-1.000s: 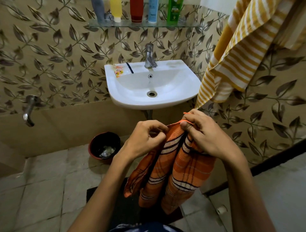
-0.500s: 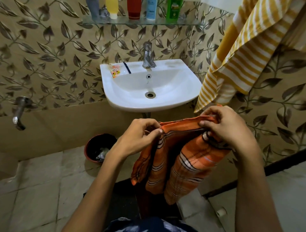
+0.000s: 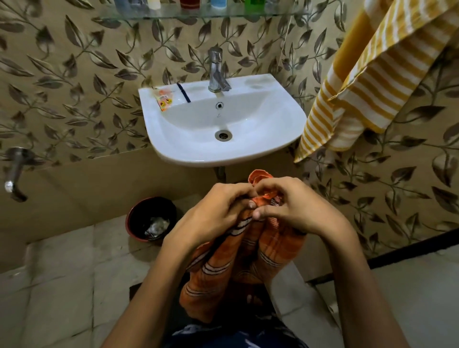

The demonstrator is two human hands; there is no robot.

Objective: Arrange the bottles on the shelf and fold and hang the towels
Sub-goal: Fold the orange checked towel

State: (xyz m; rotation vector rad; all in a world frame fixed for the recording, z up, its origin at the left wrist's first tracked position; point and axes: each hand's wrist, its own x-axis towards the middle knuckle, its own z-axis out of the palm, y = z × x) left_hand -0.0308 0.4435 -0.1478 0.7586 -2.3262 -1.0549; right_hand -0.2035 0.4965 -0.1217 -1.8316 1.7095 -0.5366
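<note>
Head view: the folding step looks to be in hand. The orange striped towel (image 3: 238,263) hangs at 6 o'clock below the sink (image 3: 285,109), its top edge bunched between both hands. The left hand (image 3: 213,211) and right hand (image 3: 295,206) meet thumb to thumb, each grip pinched tight on the cloth. Next, I judge, the corners need matching before it hangs near the yellow striped towel (image 3: 367,82) at 2 o'clock. Bottles (image 3: 188,3) line the glass shelf (image 3: 173,13) at 12 o'clock.
</note>
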